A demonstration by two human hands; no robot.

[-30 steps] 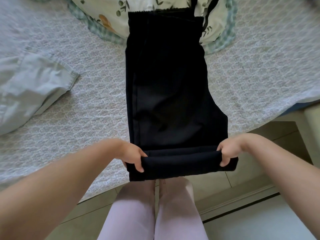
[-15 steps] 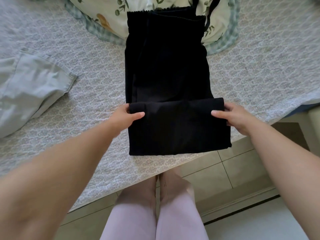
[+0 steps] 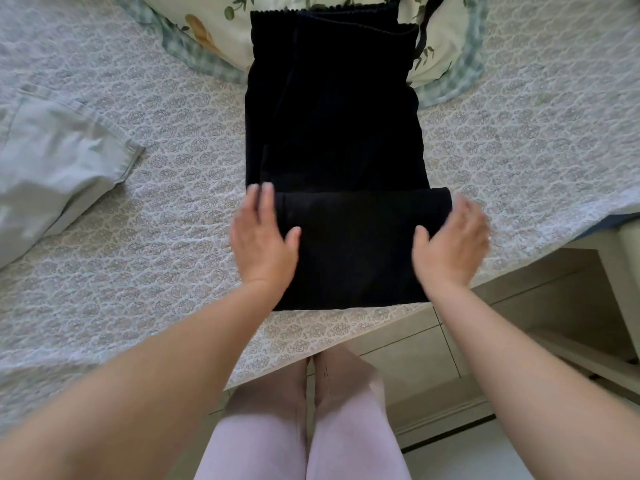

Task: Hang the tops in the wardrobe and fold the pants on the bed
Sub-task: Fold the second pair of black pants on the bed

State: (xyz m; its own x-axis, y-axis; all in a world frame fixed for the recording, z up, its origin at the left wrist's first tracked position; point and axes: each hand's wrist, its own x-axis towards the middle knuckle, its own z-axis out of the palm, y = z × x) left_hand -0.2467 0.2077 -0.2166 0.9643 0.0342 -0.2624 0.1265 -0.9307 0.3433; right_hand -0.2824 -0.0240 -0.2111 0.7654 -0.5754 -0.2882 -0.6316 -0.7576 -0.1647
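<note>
Black pants (image 3: 332,133) lie lengthwise on the bed (image 3: 156,254), waistband at the far end. Their near end is folded up over the legs, forming a doubled flap whose edge runs across at mid-frame. My left hand (image 3: 265,239) rests flat with straight fingers on the left side of that flap. My right hand (image 3: 450,242) lies with relaxed fingers on the right side, slightly blurred. Neither hand grips the cloth.
A pale grey-green garment (image 3: 52,174) lies at the left of the bed. A floral pillow (image 3: 214,26) with a checked border sits under the waistband at the far end. The bed's edge runs diagonally near my legs; tiled floor (image 3: 408,351) and a light-coloured furniture frame (image 3: 620,289) are at right.
Both hands carried the near end of the pants up from the bed's edge and laid it over the legs. They then let go and now lie flat on the flap.
</note>
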